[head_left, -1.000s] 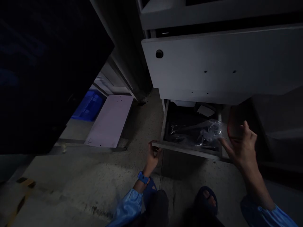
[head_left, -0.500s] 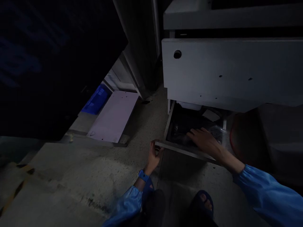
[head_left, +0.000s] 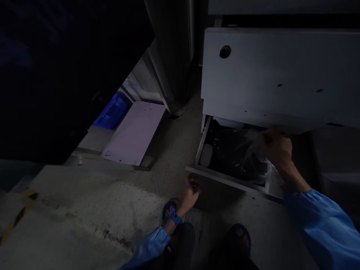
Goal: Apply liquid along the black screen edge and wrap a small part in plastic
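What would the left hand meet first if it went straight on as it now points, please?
Most likely the open drawer's front board, near its left end; the left hand is close by, though depth is unclear.

Dimly lit floor, probably concrete

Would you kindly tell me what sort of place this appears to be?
Probably a workshop or factory floor, though it is dim: yellow-and-black marking tape runs along a stained, concrete-looking floor, and an open drawer holds something dark under clear plastic.
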`<act>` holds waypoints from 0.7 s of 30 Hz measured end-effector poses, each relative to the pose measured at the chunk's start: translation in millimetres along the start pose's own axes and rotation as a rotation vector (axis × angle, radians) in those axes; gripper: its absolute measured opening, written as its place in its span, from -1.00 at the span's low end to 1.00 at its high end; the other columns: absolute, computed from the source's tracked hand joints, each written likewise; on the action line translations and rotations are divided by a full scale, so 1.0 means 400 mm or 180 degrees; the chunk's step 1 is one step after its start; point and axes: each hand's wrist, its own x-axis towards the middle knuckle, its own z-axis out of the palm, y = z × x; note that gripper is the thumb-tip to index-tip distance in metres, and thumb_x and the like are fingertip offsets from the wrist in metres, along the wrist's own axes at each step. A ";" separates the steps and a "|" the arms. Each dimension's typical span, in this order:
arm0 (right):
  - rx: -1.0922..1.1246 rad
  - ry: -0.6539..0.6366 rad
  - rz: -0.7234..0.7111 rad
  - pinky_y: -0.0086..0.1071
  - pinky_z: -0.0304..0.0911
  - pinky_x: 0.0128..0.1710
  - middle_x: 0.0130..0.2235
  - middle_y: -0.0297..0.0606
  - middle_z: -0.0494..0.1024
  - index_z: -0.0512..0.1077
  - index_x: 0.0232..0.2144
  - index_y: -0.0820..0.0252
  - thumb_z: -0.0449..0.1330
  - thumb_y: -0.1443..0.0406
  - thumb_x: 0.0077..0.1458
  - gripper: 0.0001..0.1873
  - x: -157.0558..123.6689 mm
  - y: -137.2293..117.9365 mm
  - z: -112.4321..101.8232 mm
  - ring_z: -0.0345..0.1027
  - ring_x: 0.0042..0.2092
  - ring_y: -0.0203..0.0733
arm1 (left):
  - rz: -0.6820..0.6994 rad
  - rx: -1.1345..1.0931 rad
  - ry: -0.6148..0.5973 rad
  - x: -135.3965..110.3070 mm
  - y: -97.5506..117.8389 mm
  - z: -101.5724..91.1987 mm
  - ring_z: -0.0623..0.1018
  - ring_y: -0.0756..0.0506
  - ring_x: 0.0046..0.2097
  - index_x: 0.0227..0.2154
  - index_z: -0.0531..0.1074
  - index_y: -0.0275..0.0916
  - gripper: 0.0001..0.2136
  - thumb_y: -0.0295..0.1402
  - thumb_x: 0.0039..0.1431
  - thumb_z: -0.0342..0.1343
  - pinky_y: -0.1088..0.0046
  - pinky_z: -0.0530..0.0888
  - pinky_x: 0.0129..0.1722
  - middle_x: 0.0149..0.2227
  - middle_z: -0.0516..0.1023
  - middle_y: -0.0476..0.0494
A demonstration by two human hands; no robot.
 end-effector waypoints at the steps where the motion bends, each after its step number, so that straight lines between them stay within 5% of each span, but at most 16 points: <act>1: 0.0163 0.0145 0.0017 -0.27 0.21 -0.27 -0.20 -0.02 0.75 0.63 -0.16 0.18 0.23 0.23 0.22 -0.77 0.007 0.015 0.009 0.61 -0.21 0.05 | -0.0062 0.0064 -0.0185 -0.002 0.009 -0.002 0.70 -0.14 -0.15 0.15 0.46 -0.11 -0.56 -0.36 0.21 0.31 0.23 0.70 -0.06 0.04 0.70 -0.20; 5: 0.1028 0.0894 0.0036 -0.27 0.40 -0.26 -0.34 -0.10 0.72 0.54 -0.37 0.12 0.23 0.28 -0.06 -0.86 0.040 0.081 0.041 0.63 -0.27 0.03 | -0.0251 0.0413 -0.0929 -0.008 0.042 -0.014 0.72 -0.19 -0.06 0.00 0.56 -0.13 -0.74 -0.26 0.28 0.31 0.20 0.67 0.09 -0.07 0.76 -0.15; 9: 0.1570 0.1387 0.0318 -0.27 0.45 -0.30 -0.36 -0.10 0.70 0.46 -0.44 0.09 0.23 0.29 -0.18 -0.87 0.055 0.114 0.055 0.63 -0.27 0.02 | -0.0354 0.0595 -0.1155 -0.020 0.062 -0.012 0.73 -0.24 0.07 0.05 0.61 -0.12 -0.70 -0.15 0.34 0.28 0.20 0.65 0.17 0.05 0.78 -0.19; 17: 0.1840 0.1166 0.0261 -0.22 0.46 -0.27 -0.39 -0.13 0.64 0.48 -0.44 0.09 0.25 0.22 -0.21 -0.83 0.022 0.145 0.054 0.55 -0.31 -0.02 | -0.0369 0.0765 -0.1459 -0.023 0.090 -0.006 0.74 -0.28 0.13 0.03 0.66 -0.15 -0.64 -0.02 0.38 0.24 0.17 0.63 0.24 0.07 0.79 -0.22; 21: 0.1741 0.0427 -0.0279 -0.22 0.50 -0.30 -0.35 -0.15 0.66 0.56 -0.35 0.09 0.28 0.12 -0.11 -0.75 -0.016 0.176 0.079 0.55 -0.33 -0.04 | -0.0343 0.0767 -0.1569 -0.020 0.100 -0.006 0.74 -0.28 0.14 0.03 0.68 -0.16 -0.63 -0.02 0.39 0.23 0.18 0.64 0.24 0.09 0.79 -0.22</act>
